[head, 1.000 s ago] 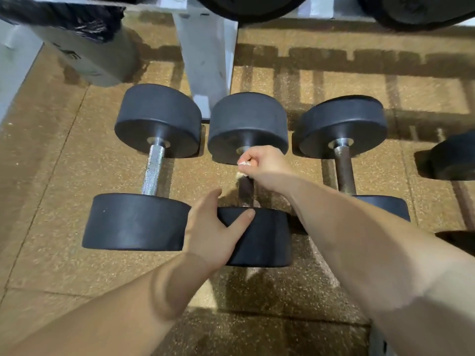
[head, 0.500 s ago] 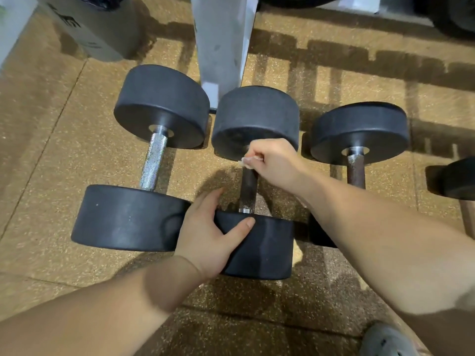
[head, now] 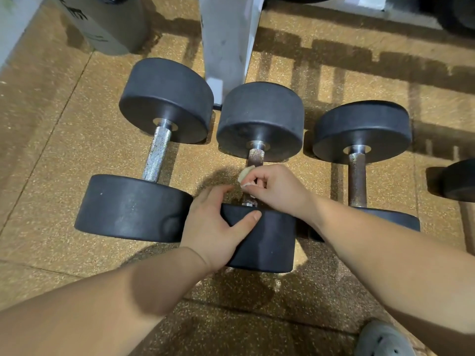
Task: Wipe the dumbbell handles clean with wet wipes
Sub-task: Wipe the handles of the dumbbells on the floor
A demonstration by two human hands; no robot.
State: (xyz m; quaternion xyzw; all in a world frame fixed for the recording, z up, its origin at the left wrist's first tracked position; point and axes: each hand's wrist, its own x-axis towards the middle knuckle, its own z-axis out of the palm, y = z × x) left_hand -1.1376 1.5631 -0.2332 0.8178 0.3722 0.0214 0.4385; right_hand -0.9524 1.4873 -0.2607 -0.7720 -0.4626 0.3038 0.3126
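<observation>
Tan rubber floor (head: 64, 150), left hand (head: 218, 227) gripping dumbbell (head: 260, 119), right hand (head: 279, 189) pinching wipe (head: 244, 175)

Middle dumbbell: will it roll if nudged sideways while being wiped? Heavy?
The middle dumbbell probably rolls: round heads on flat floor, and the left hand grips the near head, seemingly steadying it. Likely heavy for its size: thick heads, metal handle. The handle's knurling should resist slipping under the wipe in the right hand.

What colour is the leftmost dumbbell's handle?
Shiny silver knurled metal handle, best in the head view.
</observation>
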